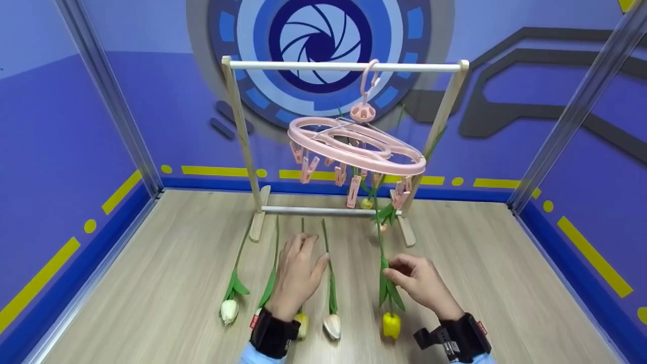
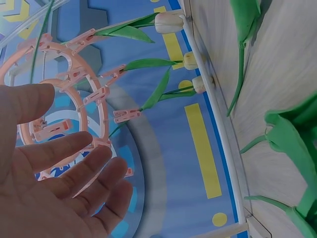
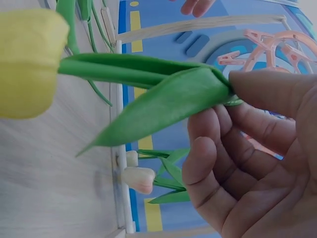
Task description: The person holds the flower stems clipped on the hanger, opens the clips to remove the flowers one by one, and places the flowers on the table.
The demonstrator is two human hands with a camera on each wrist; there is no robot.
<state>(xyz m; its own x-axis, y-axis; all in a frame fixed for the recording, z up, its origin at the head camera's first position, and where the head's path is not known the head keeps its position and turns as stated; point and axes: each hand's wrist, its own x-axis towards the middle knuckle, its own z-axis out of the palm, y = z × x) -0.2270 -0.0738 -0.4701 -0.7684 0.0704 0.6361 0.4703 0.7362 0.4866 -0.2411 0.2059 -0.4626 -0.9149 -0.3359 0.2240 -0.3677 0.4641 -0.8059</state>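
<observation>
One yellow tulip [image 1: 391,326] is in my R hand [image 1: 417,280]: thumb & fingertips pinch its stem up by the leaves, bloom down on the near side, R of the other flowers on the table [image 1: 167,263]. Its stem runs up toward the clips [image 1: 354,192] of the pink hanger [image 1: 354,160]; can't tell if a clip has it. My L hand [image 1: 298,273] is loose, fingers relaxed w/ nothing in them, above the stems L of centre; can't tell if it touches any. Near it: a white tulip [image 1: 229,312] furthest L, a leafy stem [image 1: 268,290] w/ its bloom mostly behind my wristband [image 1: 275,333], a pale yellow tulip [image 1: 302,326] partly hidden too, & a pinkish-white tulip [image 1: 332,326] just R, stems pointing to the far side. Hanger hooks on the white bar [image 1: 303,66] of the wooden stand [image 1: 237,111], far side, tilted w/ R end lower. Three hung tulips [image 2: 169,23] dangle bloom-down, far R.
</observation>
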